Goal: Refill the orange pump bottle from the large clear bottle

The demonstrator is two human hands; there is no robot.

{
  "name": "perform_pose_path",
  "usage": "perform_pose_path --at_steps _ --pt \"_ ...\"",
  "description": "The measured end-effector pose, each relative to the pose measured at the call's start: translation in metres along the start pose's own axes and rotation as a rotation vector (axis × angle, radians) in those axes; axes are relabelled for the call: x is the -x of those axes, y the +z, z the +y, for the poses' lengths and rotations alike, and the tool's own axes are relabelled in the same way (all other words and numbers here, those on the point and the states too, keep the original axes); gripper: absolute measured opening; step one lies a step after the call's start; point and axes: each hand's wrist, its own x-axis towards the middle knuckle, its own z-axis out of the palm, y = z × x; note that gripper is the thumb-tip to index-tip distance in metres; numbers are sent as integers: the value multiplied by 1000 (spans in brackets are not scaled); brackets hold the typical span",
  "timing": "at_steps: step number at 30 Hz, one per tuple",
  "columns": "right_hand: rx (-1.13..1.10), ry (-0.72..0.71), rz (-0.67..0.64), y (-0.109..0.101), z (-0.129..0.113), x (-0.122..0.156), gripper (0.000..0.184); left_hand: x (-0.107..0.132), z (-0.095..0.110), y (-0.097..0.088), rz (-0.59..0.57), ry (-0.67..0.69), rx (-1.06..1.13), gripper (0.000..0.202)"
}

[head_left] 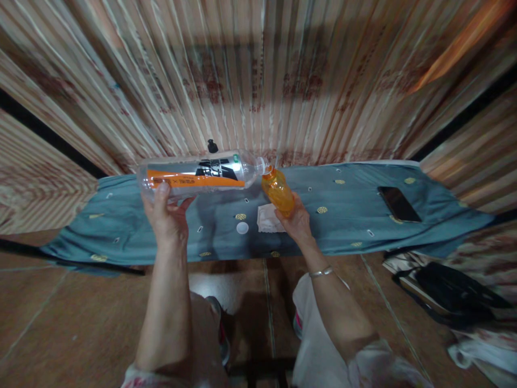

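Observation:
My left hand [172, 215] is wrapped round the base end of a large clear plastic bottle [194, 175] with an orange and black label. The bottle lies nearly level in the air, its uncapped neck pointing right. In my right hand [297, 218] is a small orange see-through bottle [278, 191], tilted so that its open mouth meets the clear bottle's mouth. Whether liquid passes between them I cannot tell. Below them on the cloth lie a folded white tissue [269, 220] and a round white cap [242, 228]. A black pump top [212, 145] stands behind the clear bottle.
A blue-green patterned cloth [339, 215] covers the narrow table. Toward its right end rests a black phone [399, 204]. A striped curtain [250, 81] hangs behind, with dark metal bars at both sides. On the right, below table height, is a black bag [456, 291].

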Motion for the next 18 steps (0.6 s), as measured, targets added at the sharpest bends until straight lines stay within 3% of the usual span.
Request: perform_pose_path --at_steps 18 --pt "-31 -4 16 1 2 1 69 2 2 2 20 -15 16 65"
